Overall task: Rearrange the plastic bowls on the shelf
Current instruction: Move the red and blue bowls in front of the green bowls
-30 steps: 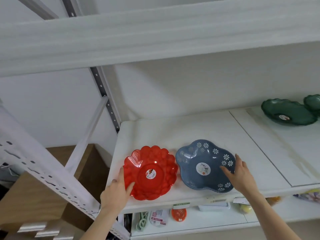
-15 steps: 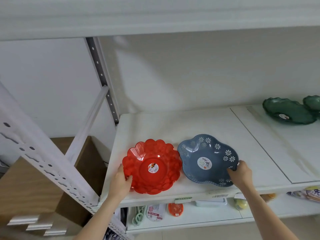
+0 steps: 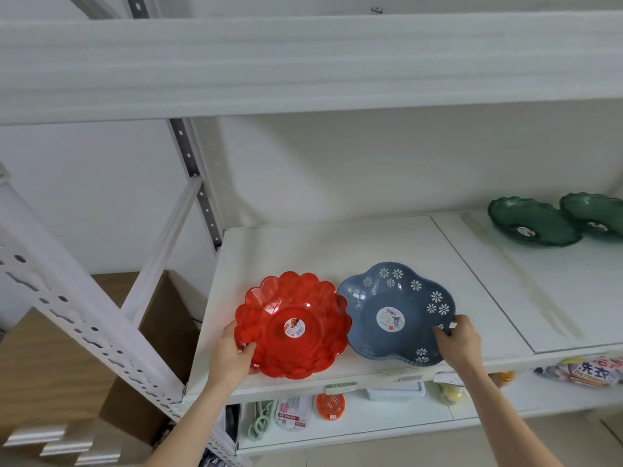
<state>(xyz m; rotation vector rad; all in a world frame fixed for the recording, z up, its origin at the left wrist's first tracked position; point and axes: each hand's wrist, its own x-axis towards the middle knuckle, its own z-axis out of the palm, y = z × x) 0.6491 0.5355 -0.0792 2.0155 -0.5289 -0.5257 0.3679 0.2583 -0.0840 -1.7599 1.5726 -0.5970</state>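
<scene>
Head view: a white shelf (image 3: 387,244) carries two plastic bowls side by side near its front edge, rims touching. At about 7 o'clock from the shelf's middle sits the red bowl (image 3: 296,311), scalloped and see-through, with only a round sticker inside. Just beside it, toward 5 o'clock, sits the blue bowl (image 3: 401,298), lobed, printed with white daisies, also holding only a sticker. The left hand (image 3: 232,355) grips the red bowl's near-left rim, thumb over the edge. The right hand (image 3: 460,342) has its fingers curled closed on the blue bowl's right rim. At 2 o'clock, well apart, two dark green bowls (image 3: 532,224) stand overlapping. A slanted white brace (image 3: 84,315) crosses at 9 o'clock beside a cardboard box (image 3: 158,318). Below, small packaged goods (image 3: 293,414) lie on the lower shelf.
</scene>
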